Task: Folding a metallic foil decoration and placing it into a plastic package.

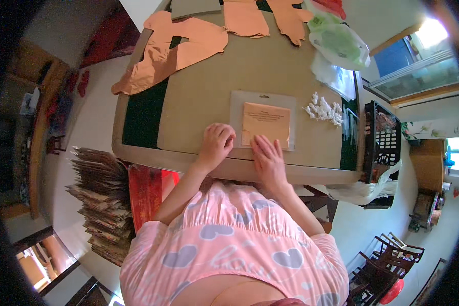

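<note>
On the board in front of me lies a clear plastic packet (235, 109) with a hang hole at its top edge. Inside it shows a folded copper-coloured foil sheet (266, 131) with small dark print. My right hand (269, 158) rests flat on the packet's lower edge, fingers stretched out. Just left of the packet, my left hand (217, 145) is closed with curled fingers; what it holds, if anything, is hidden. Right of the packet sits a small heap of white crumpled pieces (324, 110). Thin clear straws (349, 125) lie beyond them.
Copper foil shapes (201, 38) spread along the table's far side. A green-and-white plastic bag (336, 41) and clear sleeves (336, 76) lie far right. A black crate (381, 132) stands off the table's right edge. Stacked flat bundles (99, 199) rise at the left.
</note>
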A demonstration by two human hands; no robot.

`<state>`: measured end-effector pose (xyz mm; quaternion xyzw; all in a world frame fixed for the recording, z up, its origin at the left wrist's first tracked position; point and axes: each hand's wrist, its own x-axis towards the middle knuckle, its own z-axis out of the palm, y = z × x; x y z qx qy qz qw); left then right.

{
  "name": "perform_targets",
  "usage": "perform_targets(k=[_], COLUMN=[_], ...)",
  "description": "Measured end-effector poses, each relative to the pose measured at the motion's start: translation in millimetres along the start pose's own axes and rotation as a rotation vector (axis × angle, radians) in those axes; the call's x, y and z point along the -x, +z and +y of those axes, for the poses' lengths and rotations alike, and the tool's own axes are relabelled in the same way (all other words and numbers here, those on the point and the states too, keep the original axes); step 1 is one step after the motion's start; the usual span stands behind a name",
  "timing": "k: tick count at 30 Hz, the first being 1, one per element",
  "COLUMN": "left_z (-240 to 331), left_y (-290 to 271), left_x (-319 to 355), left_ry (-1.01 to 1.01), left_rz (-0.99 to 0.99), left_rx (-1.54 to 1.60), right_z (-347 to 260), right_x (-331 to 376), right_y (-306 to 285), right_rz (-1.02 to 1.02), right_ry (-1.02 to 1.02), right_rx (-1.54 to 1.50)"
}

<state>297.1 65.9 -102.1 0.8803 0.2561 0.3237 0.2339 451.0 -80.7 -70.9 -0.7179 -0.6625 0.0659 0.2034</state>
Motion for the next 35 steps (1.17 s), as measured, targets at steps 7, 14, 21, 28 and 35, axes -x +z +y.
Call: perform_targets(k=[7, 14, 21, 28, 35], left_z=[-1.9, 2.2, 24.6, 18.9, 63.1], left_y=[0.3, -9.6, -42.1, -128.9, -199.3], left_x=[-1.9, 2.2, 42.6, 179.9, 285.3], left_ry=[-0.006, 0.012, -0.015, -0.429, -0.944], left_rz=[0.016, -0.003, 0.284, 0.618, 1.027], left_rx=[-0.004, -0.028, -0.058, -0.411, -1.029], right_z=[62.3, 94.2, 118.6, 13.7, -28.6], right_x=[40.5, -87.4, -178.0, -145.1, -152.6], right_y=[-39.1, -67.9, -43.4, -148.2, -119.7], right_rz=[0.076, 0.141, -0.518, -0.138, -0.342], right_ry=[0.191, -0.004, 0.129, -0.020, -0.113], right_rx=[0.129, -0.061, -0.115, -0.042, 0.224])
